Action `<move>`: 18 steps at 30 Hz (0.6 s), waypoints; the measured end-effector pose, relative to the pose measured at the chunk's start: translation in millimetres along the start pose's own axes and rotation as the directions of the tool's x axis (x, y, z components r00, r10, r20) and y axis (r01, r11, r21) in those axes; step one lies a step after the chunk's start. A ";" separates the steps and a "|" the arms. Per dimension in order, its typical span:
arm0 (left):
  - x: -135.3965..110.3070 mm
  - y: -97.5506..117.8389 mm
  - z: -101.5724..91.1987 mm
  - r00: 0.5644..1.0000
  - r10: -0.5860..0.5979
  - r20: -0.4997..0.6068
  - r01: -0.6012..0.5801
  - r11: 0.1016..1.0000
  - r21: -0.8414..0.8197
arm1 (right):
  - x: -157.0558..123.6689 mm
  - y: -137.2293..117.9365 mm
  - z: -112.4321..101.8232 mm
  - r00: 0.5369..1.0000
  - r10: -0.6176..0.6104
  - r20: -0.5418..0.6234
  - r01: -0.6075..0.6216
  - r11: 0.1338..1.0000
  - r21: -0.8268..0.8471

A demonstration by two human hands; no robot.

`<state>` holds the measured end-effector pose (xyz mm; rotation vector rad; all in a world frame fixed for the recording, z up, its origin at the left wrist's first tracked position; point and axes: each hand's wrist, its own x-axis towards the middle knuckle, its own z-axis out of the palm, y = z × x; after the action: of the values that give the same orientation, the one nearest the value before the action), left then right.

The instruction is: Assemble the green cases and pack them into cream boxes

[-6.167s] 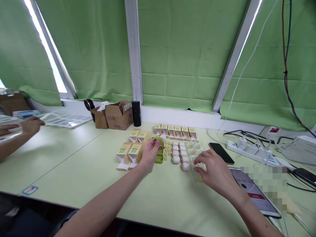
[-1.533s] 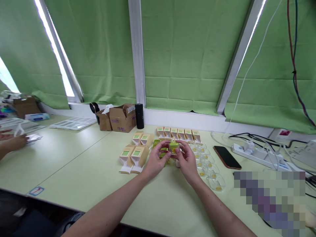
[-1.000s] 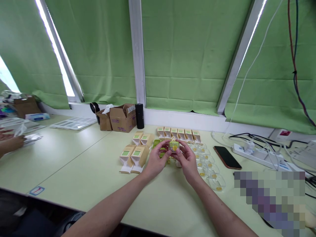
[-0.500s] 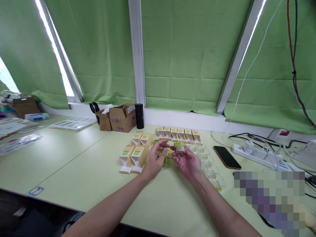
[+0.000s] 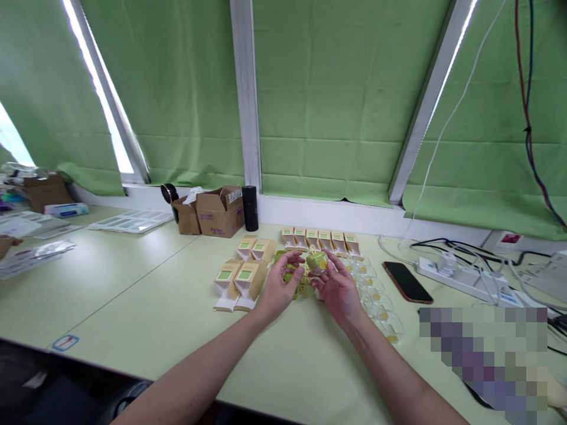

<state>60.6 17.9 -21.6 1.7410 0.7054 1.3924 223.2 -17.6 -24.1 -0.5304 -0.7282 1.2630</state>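
1. Fingertips of the right hand (image 5: 341,292) press on a small green case (image 5: 316,264) with a yellow loop on top; this grip has hold of it, tilted and lifted, near the frame's middle.
2. Opposite, the left hand (image 5: 279,288) curves with thumb and fingers apart, its grip holding nothing visible; whether a fingertip brushes the case cannot be told.
3. The step in hand seems to be turning or checking the case in the air. A next move would call for a steady right grip and clearance above the loose pieces.
4. Just below, small yellow pieces (image 5: 303,288) lie on the counter (image 5: 283,366); green holders (image 5: 279,255) are mostly hidden behind the left hand, and their number is unclear.
5. Right of centre, clear shells (image 5: 383,316) with yellow discs run partly behind the right hand.
6. Left of centre stand open cartons (image 5: 225,277); a carton row (image 5: 325,239) stands farther back.
7. At the left edge, another person's hand (image 5: 6,243) is cut off; at lower right, pixelation masks an object.
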 end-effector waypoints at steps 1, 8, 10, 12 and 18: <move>0.1 -0.2 -0.2 1.000 0.002 0.014 -0.002 1.000 0.008 | -0.8 -0.6 0.8 1.000 -0.020 -0.006 0.020 0.999 -0.029; -0.9 -0.4 1.3 0.998 -0.011 0.055 0.009 0.999 0.042 | -2.0 0.7 2.9 0.997 -0.079 0.008 0.080 0.992 -0.097; -0.9 -1.1 1.7 0.999 -0.001 0.050 -0.001 0.999 0.053 | -2.1 0.9 3.8 0.996 -0.081 0.021 0.083 0.990 -0.110; -0.7 -2.5 1.7 0.999 0.017 0.050 -0.020 0.998 0.062 | -2.4 0.6 4.5 0.996 -0.078 0.036 0.081 0.989 -0.124; -0.2 -2.7 -0.8 0.992 0.112 0.061 -0.119 0.985 0.128 | -2.4 -1.8 1.5 0.990 -0.137 0.029 0.140 0.962 -0.235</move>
<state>59.9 19.4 -23.9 1.9423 0.6898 1.3986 223.0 -20.4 -22.2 -0.6547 -0.9176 1.0557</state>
